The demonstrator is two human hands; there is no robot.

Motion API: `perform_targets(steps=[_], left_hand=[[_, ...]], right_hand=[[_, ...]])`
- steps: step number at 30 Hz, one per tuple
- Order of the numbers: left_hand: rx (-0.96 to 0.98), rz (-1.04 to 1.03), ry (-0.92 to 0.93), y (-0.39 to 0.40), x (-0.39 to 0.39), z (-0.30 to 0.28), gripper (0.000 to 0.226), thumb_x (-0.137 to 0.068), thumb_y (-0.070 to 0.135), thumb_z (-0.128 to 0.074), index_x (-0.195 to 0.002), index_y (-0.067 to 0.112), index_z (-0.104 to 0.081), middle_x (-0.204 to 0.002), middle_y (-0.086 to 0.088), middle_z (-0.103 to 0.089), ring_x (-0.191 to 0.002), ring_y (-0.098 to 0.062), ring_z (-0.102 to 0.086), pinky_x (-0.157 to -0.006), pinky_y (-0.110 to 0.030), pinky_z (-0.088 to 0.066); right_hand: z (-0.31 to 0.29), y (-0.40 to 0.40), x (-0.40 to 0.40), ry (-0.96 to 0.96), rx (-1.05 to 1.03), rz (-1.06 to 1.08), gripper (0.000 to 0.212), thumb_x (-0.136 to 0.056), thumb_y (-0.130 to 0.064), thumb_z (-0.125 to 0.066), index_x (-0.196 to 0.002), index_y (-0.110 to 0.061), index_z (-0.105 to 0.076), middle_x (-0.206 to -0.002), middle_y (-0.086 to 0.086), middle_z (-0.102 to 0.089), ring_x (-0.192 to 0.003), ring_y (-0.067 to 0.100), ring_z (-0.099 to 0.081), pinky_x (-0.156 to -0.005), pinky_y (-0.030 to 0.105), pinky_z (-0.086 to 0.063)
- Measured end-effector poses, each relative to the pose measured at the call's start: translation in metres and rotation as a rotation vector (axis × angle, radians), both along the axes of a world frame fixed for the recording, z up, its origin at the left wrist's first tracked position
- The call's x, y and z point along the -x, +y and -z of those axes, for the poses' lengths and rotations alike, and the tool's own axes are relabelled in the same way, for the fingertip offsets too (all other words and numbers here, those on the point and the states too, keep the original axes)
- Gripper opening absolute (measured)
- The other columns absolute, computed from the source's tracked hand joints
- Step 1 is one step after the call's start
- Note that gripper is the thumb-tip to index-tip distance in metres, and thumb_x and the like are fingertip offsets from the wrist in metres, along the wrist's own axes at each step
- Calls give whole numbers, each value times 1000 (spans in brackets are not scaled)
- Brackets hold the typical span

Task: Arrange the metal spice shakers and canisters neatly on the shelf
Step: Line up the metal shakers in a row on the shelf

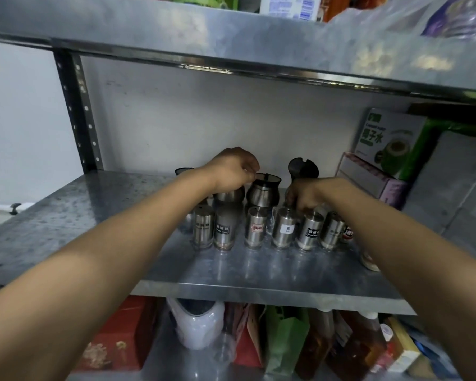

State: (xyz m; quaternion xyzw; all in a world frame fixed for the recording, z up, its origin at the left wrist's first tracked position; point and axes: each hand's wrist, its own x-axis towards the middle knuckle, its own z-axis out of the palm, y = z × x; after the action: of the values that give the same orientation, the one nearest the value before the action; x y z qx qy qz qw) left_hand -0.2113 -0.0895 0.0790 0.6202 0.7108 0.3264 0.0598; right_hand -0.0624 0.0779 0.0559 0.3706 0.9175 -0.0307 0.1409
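Several labelled metal spice shakers [255,228] stand in a row across the middle of the steel shelf [259,270]. Behind them sit round-bellied metal canisters [263,192] with dark lids. My left hand [232,169] reaches over the row and pinches the lid of the middle canister. My right hand [307,195] is closed around a canister at the back right, whose black lid [302,167] stands flipped up; its body is mostly hidden by my hand. Another canister [230,195] sits under my left wrist.
A green and white carton [388,144] and a pinkish box [368,180] stand at the shelf's right. A small jar [368,261] is half hidden by my right forearm. The shelf above hangs low; bags and bottles fill the shelf below [259,339].
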Motion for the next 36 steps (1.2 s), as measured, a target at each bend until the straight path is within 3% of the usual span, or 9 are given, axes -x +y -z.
perform_targets(steps=[4,8,12,16,21,24,28,32,36], left_hand=[[-4,-8,16,-8,3,0,28,-87,16,-60,-114,13,-66,-115,-4,-67,-107,-19,-60,-95,-29,-49],[-6,-22,19,-19,8,0,27,-86,16,-60,-112,13,-67,-112,-5,-69,-105,-20,-62,-95,-31,-50],[-19,-51,31,-34,18,0,25,-86,19,-60,-109,13,-67,-110,-5,-70,-102,-19,-62,-86,-25,-48],[-19,-94,5,-50,31,0,25,-87,17,-60,-110,14,-68,-111,-3,-70,-103,-18,-62,-91,-26,-49],[-37,-145,-40,-78,51,3,28,-88,12,-58,-114,12,-67,-114,-4,-69,-106,-18,-63,-96,-29,-49],[-57,-184,-105,-94,63,9,25,-86,8,-59,-109,11,-69,-106,-1,-71,-102,-17,-64,-89,-26,-49],[-73,-230,-268,-118,77,22,24,-85,4,-64,-108,5,-68,-103,-9,-71,-99,-22,-66,-90,-32,-52],[-34,-238,-386,-139,82,43,27,-82,0,-67,-108,3,-65,-93,-3,-66,-83,-13,-62,-63,-12,-49],[17,-245,-528,-148,84,63,35,-79,-5,-67,-113,5,-63,-100,-2,-65,-93,-15,-61,-75,-28,-52]], right_hand=[[-14,-8,2,129,16,18,27,-65,-20,-81,-91,-20,-75,-84,-3,-73,-78,16,-70,-71,34,-62],[-34,-18,7,257,21,-7,33,-54,-33,-80,-86,-26,-74,-88,-6,-72,-80,13,-68,-72,33,-60],[-48,-36,18,422,62,-48,39,-50,-42,-84,-83,-26,-71,-88,-8,-69,-80,8,-64,-59,24,-52],[-47,-55,40,578,107,-50,38,-55,-35,-85,-87,-21,-71,-88,-3,-70,-82,13,-67,-68,31,-59],[-46,-83,73,688,137,-84,36,-59,-33,-86,-87,-14,-74,-91,4,-72,-84,17,-67,-72,31,-57],[-46,-105,94,674,145,-124,37,-59,-38,-85,-88,-18,-74,-92,0,-71,-86,15,-67,-75,31,-56],[-43,-135,120,586,111,-184,37,-59,-43,-84,-85,-19,-74,-87,-1,-71,-81,15,-65,-71,29,-54],[-32,-156,136,466,81,-217,34,-55,-45,-83,-79,-23,-72,-78,-8,-69,-76,13,-64,-62,24,-49],[-19,-168,140,410,48,-216,37,-51,-46,-83,-80,-25,-71,-79,-10,-69,-75,12,-64,-60,25,-50]])
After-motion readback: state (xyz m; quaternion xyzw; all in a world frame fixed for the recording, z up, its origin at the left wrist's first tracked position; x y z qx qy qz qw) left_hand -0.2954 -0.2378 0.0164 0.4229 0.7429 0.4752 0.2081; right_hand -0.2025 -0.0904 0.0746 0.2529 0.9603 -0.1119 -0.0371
